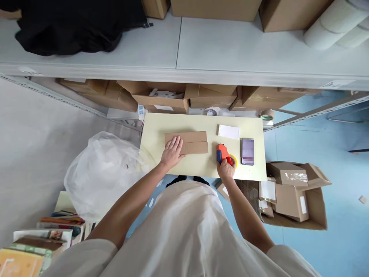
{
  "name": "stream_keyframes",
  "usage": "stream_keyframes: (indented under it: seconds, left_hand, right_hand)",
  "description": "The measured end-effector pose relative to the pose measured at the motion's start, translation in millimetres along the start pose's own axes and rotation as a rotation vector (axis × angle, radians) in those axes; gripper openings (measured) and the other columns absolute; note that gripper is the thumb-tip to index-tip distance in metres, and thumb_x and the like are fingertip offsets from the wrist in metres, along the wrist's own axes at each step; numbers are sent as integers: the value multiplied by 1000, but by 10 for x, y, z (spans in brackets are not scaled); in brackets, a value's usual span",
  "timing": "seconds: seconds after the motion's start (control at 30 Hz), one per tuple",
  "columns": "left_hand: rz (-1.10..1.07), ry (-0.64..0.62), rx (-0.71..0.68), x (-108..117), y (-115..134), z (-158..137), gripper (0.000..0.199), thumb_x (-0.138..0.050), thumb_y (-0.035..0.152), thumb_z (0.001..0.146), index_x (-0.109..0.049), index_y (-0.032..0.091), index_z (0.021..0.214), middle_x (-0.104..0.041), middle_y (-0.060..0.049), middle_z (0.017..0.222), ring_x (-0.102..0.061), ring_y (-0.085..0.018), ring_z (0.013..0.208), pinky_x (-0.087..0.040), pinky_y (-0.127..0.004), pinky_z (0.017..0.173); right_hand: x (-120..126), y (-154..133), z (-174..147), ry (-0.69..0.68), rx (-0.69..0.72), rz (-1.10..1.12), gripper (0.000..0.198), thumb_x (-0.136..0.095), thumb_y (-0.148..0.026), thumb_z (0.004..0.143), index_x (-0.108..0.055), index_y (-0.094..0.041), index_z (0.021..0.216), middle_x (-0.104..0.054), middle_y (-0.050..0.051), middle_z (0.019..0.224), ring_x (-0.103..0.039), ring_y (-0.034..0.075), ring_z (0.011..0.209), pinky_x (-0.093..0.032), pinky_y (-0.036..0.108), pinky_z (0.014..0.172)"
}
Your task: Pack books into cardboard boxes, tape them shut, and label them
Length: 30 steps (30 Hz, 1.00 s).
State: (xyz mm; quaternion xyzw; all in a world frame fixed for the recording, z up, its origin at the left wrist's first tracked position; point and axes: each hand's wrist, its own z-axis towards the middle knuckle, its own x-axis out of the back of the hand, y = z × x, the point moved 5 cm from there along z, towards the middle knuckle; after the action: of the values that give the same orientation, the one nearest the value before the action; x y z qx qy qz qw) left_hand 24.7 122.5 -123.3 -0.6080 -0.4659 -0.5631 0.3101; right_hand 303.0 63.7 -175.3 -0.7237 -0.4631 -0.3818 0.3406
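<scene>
A flat brown cardboard box [194, 143] with a seam along its top lies on the pale yellow table [155, 123]. My left hand [172, 152] rests on the box's left part, palm down and fingers stretched out. Over the table's front edge, my right hand [226, 170] grips a red and blue tape dispenser [223, 152], which carries a roll with a yellow rim. The dispenser is to the right of the box and apart from it.
A white pad [228, 131] and a phone [247, 151] lie at the table's right. Below right, an open carton [313, 219] holds several boxes. A clear plastic bag [100, 173] bulges at left beside stacked books [37, 246]. A grey shelf [216, 50] spans the back.
</scene>
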Motion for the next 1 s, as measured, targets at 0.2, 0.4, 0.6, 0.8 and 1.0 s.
stream_keyframes:
  seconds: [0.2, 0.4, 0.6, 0.8, 1.0]
  left_hand:
    - [33, 58, -100, 37, 32, -102, 73, -47, 49, 87, -28, 9, 145, -26, -15, 151, -17, -28, 142, -16, -42, 115]
    - [-25, 106, -187, 39, 19, -173, 72, -50, 48, 86, -30, 10, 144, -28, -16, 151, -20, -30, 141, -16, -43, 114]
    - [-179, 135, -211, 38, -9, -192, 69, -54, 43, 84, -35, 10, 141, -28, -16, 151, -22, -30, 141, -12, -43, 115]
    - [-912, 138, 45, 240, -97, -157, 59, -37, 49, 90, -40, 15, 139, -41, -13, 145, -31, -25, 137, -22, -43, 113]
    - [-1752, -81, 437, 323, 23, 7, 42, -53, 50, 83, -64, 16, 105, -71, -9, 95, -67, -17, 84, -52, -32, 79]
  right_hand:
    - [804, 193, -8, 103, 89, 517, 42, -37, -50, 79, -58, -16, 90, -66, 9, 73, -60, 23, 68, -46, 34, 62]
    - [1528, -757, 67, 15, 387, 700, 50, -34, -64, 79, -42, -21, 54, -42, -1, 48, -38, 13, 49, -31, 27, 47]
    - [1427, -1442, 99, -174, 606, 360, 53, -42, -64, 78, -35, -20, 49, -32, -4, 48, -28, 9, 49, -26, 26, 48]
    - [1364, -1250, 150, -195, 614, 408, 51, -42, -61, 79, -31, -20, 51, -29, -4, 51, -27, 9, 50, -26, 25, 48]
    - [1318, -1209, 112, -202, 624, 442, 52, -37, -63, 82, -33, -20, 51, -30, -4, 51, -28, 9, 50, -27, 25, 48]
